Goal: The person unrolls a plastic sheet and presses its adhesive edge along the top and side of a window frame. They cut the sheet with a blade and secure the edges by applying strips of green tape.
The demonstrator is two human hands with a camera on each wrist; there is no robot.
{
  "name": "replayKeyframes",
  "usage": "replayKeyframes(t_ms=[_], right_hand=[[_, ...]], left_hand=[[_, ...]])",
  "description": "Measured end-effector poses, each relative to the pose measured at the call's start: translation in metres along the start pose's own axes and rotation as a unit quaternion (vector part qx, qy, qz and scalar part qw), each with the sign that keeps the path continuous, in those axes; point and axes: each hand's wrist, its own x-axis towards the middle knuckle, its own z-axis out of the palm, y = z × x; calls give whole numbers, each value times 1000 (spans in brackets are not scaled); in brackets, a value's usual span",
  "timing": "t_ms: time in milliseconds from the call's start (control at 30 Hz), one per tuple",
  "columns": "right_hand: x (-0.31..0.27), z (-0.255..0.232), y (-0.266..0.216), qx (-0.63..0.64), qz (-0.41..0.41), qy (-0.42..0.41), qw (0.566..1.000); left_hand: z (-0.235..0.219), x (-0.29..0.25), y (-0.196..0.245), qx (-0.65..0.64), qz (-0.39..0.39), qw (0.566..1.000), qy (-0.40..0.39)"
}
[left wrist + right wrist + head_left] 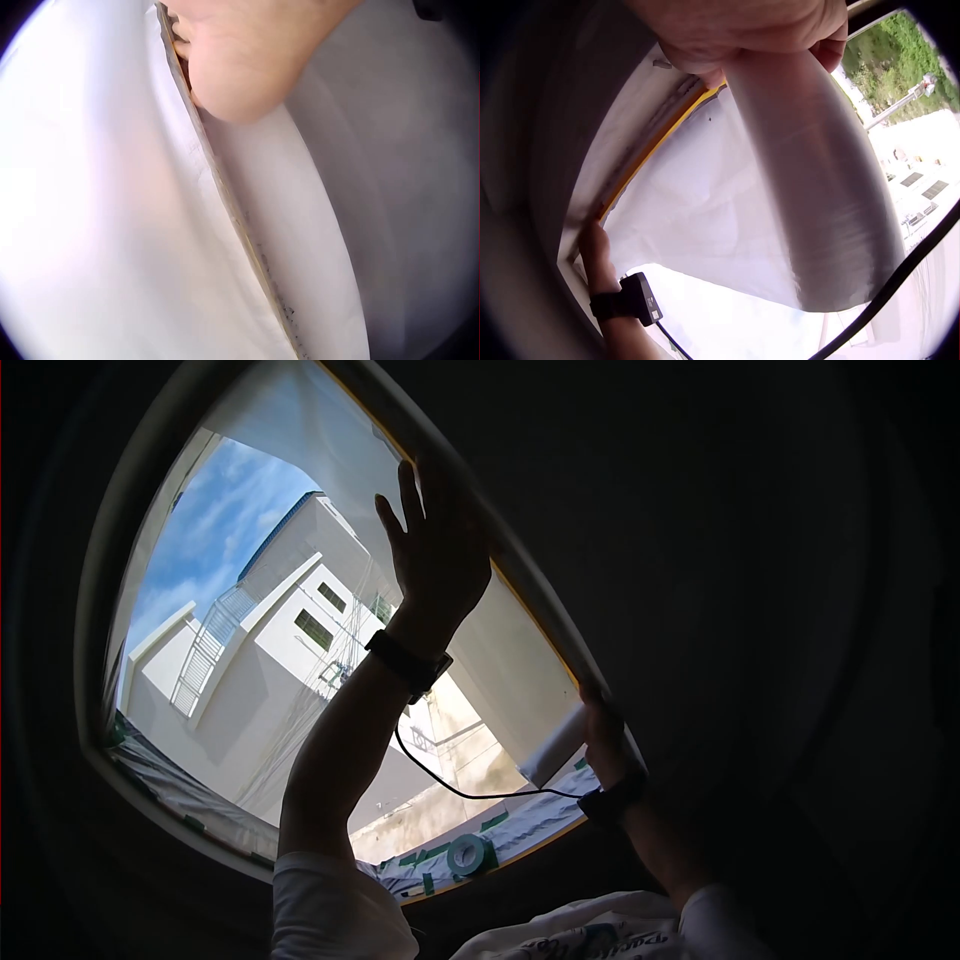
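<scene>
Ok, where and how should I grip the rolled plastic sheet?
Probably around the barrel, at the end by the right hand, coming from the window frame side: the rolled plastic sheet is tube-shaped, its other end unheld.

Along the right side of the window frame (97,605), my left hand (437,555) is resting above my right hand (603,738), which is holding the film roll (821,195); tape (459,847) is sitting lower left.

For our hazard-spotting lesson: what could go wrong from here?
The black cable, hanging slack, might snag on the roll of sheeting. That roll could drop, as only the right hand grips it. The sheet could shift along the yellow edge if the left hand, resting there, lifts.
</scene>
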Motion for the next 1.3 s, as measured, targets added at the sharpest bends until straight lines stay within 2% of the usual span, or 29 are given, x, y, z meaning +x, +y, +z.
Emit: replayKeyframes(t_ms=[67, 133, 233, 267, 333, 400, 467, 567, 733, 800, 833, 900, 1000, 1067, 1200, 1267, 1300], right_hand=[[-1, 0, -3, 3, 8, 0, 1000], [0, -1, 0, 32, -29, -28, 999], [-2, 1, -3, 9, -18, 1, 1000], [-1, 2, -4, 12, 13, 9, 1000], [-2, 3, -10, -32, 11, 14, 999], [-11, 6, -21, 2, 4, 2, 1000], [-8, 6, -16, -5, 27, 36, 999], [-6, 5, -14, -5, -7, 1, 1000], [-3, 5, -7, 23, 1, 9, 1000], [-2, 5, -4, 24, -24, -2, 999], [-1, 4, -2, 24, -24, 3, 999], [-2, 4, -2, -11, -77, -13, 997], [-5, 3, 0, 44, -42, 2, 998], [-1, 0, 6, 24, -54, -1, 998], [1, 1, 5, 29, -47, 35, 998], [-2, 1, -1, 30, -45, 13, 998], [-5, 1, -3, 32, -46, 23, 998]], left_hand=[[7, -10, 9, -17, 14, 1000, 11], [13, -23, 20, 1, 15, 1000, 3], [16, -44, 40, -43, 25, 999, -10], [15, -49, 47, -55, 33, 998, -19], [14, -65, 60, -105, 17, 994, -28], [16, -85, 76, -130, 26, 990, -38], [17, -109, 90, -122, 61, 986, -93], [19, -142, 106, -140, 101, 974, -148], [14, -180, 119, -217, 171, 944, -183], [12, -189, 119, -224, 213, 930, -199], [16, -190, 119, -228, 216, 928, -199], [26, -189, 115, -269, 285, 907, -153], [41, -183, 117, -289, 327, 889, -136], [47, -182, 116, -282, 360, 879, -135], [47, -175, 112, -267, 380, 878, -113], [49, -172, 110, -270, 391, 874, -104], [48, -169, 110, -220, 412, 879, -91]])
